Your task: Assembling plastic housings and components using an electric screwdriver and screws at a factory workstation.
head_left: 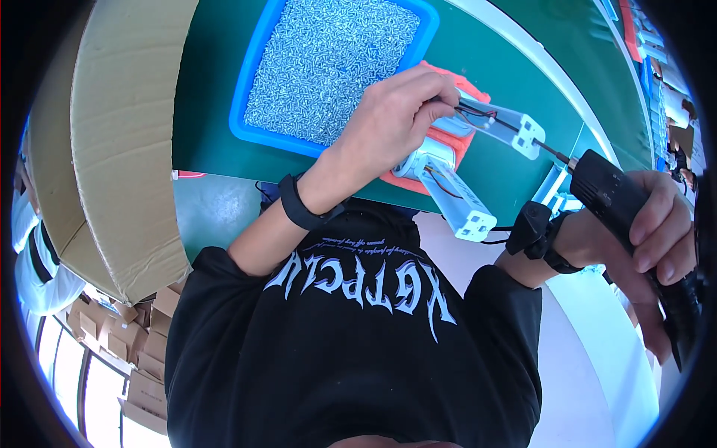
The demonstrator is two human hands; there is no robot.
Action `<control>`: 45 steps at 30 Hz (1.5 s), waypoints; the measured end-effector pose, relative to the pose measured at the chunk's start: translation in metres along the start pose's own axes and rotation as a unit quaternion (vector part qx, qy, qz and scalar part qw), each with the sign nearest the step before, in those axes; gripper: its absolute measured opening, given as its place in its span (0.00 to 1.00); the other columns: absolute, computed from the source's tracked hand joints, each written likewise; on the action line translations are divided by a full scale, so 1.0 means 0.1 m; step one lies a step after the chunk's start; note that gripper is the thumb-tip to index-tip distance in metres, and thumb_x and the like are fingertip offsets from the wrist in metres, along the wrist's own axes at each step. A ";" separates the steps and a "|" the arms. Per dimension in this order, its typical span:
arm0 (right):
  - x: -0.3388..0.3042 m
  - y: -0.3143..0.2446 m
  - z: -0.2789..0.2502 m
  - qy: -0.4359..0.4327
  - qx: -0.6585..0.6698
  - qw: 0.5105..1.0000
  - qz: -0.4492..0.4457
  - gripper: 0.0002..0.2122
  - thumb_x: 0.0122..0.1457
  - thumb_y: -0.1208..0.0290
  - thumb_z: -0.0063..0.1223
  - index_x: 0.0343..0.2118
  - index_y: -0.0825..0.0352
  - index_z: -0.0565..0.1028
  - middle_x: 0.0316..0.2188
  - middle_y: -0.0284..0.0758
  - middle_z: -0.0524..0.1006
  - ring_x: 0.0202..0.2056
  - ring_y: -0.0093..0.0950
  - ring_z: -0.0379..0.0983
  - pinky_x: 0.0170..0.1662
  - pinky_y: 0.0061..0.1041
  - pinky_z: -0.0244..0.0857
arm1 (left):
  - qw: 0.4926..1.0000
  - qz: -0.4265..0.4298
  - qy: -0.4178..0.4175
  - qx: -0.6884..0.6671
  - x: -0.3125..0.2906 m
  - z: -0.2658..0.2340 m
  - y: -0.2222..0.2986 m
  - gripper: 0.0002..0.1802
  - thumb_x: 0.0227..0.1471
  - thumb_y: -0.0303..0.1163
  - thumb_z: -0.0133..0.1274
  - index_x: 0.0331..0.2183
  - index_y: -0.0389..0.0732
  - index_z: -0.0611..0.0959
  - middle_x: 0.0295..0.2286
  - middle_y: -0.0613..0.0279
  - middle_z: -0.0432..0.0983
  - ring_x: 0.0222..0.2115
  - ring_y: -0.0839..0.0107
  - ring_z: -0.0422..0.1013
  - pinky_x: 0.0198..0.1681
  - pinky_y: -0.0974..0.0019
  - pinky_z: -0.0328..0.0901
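My left hand (396, 119) pinches a white plastic housing (515, 127) with red and black wires and holds it on an orange pad (459, 145). A second white housing (455, 198) lies just below it and sticks out over the table's edge. My right hand (653, 224) grips a black power screwdriver (620, 201). Its thin bit (556, 153) points at the square end of the held housing and is close to it. Both wrists wear black bands.
A blue tray (250, 82) heaped with small silver screws sits on the green table (515, 52) behind my left hand. A big cardboard box (119, 134) stands at the left. Small cartons (142, 343) are stacked lower left, beside another person's white sleeve (30, 269).
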State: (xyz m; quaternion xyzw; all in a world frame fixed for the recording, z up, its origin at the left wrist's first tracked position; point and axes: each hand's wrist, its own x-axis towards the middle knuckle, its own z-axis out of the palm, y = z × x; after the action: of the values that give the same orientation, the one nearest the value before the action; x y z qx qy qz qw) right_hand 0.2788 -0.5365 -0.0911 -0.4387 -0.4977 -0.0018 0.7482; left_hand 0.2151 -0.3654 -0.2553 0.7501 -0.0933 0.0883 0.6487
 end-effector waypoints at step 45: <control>-0.06 -0.27 -0.16 -0.008 -0.043 0.998 0.054 0.23 0.43 0.48 0.67 0.20 0.63 0.70 0.24 0.28 0.73 0.21 0.21 0.74 0.26 0.16 0.71 | 0.989 0.068 -0.092 0.092 0.02 -0.06 -0.03 0.22 0.37 0.25 0.62 0.40 0.41 0.80 0.42 0.61 0.74 0.39 0.63 0.72 0.42 0.62 0.66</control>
State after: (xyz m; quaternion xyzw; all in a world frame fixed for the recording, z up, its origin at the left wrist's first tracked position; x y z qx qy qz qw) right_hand 0.2756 -0.5665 -0.0800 -0.4962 -0.4788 0.0206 0.7239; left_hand 0.2177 -0.3593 -0.2568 0.8033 -0.1950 0.0713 0.5582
